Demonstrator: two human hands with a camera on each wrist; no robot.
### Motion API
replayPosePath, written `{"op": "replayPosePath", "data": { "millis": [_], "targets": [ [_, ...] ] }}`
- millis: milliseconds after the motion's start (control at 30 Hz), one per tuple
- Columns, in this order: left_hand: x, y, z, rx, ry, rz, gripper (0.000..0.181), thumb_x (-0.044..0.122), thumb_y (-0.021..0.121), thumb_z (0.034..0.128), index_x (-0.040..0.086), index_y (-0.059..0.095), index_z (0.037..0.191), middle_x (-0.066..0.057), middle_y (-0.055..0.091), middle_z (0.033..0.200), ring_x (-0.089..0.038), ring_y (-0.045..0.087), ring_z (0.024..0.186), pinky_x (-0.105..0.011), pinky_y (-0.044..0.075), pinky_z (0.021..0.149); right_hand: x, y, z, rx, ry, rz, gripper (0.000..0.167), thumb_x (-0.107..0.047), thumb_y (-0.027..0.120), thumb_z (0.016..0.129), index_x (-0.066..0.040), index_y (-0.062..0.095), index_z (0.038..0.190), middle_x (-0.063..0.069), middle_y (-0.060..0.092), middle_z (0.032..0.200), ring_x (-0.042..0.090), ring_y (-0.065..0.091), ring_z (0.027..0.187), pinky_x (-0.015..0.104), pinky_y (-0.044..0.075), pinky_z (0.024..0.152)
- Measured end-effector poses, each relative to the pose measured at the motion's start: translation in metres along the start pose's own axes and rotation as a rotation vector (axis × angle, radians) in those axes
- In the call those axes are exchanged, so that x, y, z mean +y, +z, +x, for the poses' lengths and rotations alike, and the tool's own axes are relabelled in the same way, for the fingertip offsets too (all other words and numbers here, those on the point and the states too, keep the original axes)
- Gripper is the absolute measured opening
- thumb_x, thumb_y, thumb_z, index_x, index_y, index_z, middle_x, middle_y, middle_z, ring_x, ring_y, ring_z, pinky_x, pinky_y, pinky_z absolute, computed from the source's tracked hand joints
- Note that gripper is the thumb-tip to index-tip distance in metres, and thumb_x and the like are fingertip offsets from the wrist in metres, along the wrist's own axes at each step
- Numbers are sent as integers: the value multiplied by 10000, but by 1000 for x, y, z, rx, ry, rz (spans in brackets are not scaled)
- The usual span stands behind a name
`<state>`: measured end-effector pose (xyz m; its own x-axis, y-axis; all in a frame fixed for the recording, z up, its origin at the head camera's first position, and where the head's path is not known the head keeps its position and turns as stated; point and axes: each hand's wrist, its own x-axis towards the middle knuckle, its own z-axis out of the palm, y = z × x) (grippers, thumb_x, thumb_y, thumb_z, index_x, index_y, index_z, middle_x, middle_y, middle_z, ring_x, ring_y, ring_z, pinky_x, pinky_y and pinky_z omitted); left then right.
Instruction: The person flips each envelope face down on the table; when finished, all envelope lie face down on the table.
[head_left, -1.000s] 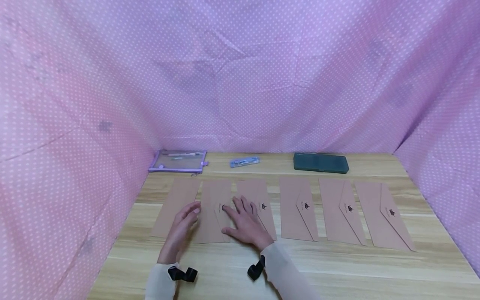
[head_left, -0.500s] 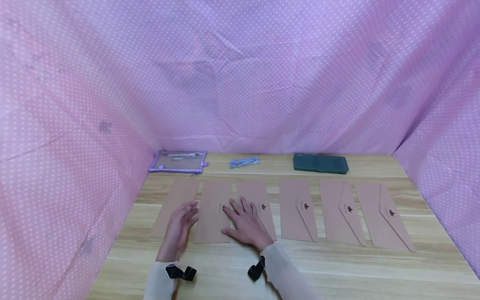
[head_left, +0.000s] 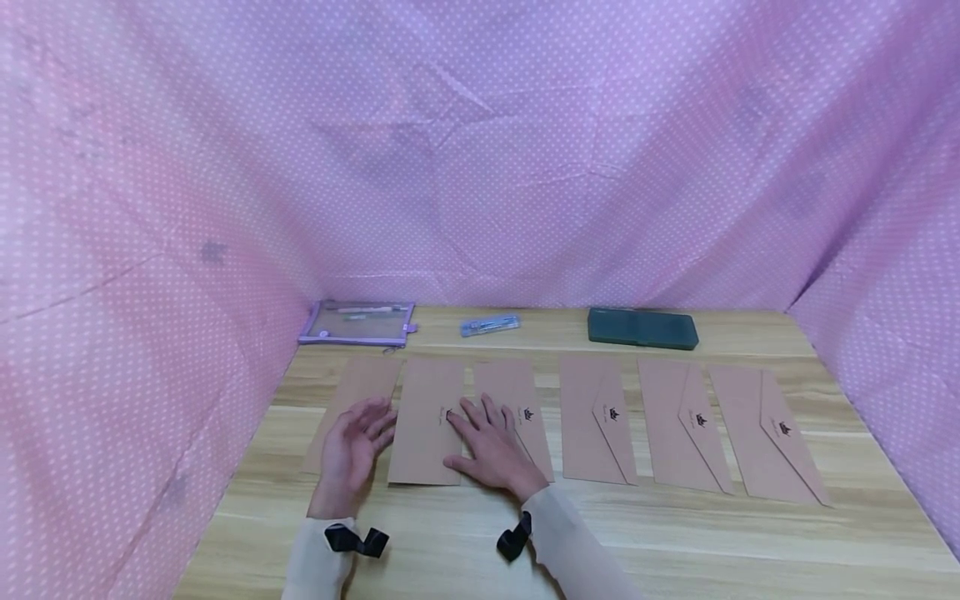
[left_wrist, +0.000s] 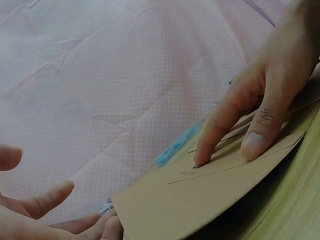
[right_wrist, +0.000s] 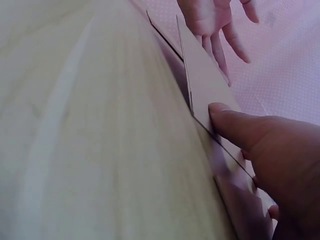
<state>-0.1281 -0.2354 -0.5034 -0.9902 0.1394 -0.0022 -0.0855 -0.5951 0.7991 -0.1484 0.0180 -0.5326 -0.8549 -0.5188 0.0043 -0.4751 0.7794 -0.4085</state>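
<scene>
Left hand (head_left: pixel 352 446), palm up with fingers relaxed, is over the first envelope (head_left: pixel 365 379), at the raised left edge of the second envelope (head_left: pixel 422 442); right hand (head_left: pixel 493 448), fingers spread, presses that and the third envelope (head_left: pixel 510 379).

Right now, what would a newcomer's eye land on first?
Probably the pink dotted cloth, hanging behind and on both sides of the wooden table. Next come six brown envelopes laid in a row across it, with the right hand touching the second from the left and the left hand beside that one. Behind the row, toward the right, a dark green case stands out.
</scene>
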Motion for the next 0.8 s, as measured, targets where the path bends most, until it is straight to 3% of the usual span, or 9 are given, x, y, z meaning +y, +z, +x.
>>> {"op": "replayPosePath", "data": {
  "millis": [133, 267, 467, 800],
  "targets": [
    [0, 0, 2, -21, 8, 20, 508, 169, 176, 1092, 142, 679, 1159, 48, 737, 1141, -110, 686, 1060, -267, 551, 890, 0, -2, 1, -19, 1, 18, 702, -596, 550, 944, -256, 395, 1538, 63, 281, 1664, 419, 149, 1552, 670, 181, 1190],
    [1, 2, 2, 20, -10, 63, 469, 193, 200, 1095, 163, 663, 1153, 67, 730, 1146, -107, 673, 1075, -279, 532, 904, -1, -5, 3, -36, 3, 32, 700, -576, 568, 945, -238, 401, 1535, 75, 283, 1662, 423, 149, 1551, 659, 181, 1199],
    [4, 6, 2, 19, -13, 82, 456, 201, 197, 1096, 170, 646, 1169, 69, 716, 1185, -115, 664, 1106, -300, 514, 931, -7, -8, 5, -55, 18, 61, 699, -536, 592, 947, -197, 410, 1530, 96, 258, 1667, 379, 141, 1563, 616, 185, 1229],
    [5, 9, 2, -23, 8, 72, 495, 176, 159, 1087, 159, 645, 1185, 55, 715, 1205, -121, 667, 1117, -303, 514, 939, -15, -9, 11, -20, -63, 190, 629, -324, 674, 947, -130, 447, 1501, 121, 224, 1673, 302, 238, 1548, 461, 285, 1243]
  ]
}}
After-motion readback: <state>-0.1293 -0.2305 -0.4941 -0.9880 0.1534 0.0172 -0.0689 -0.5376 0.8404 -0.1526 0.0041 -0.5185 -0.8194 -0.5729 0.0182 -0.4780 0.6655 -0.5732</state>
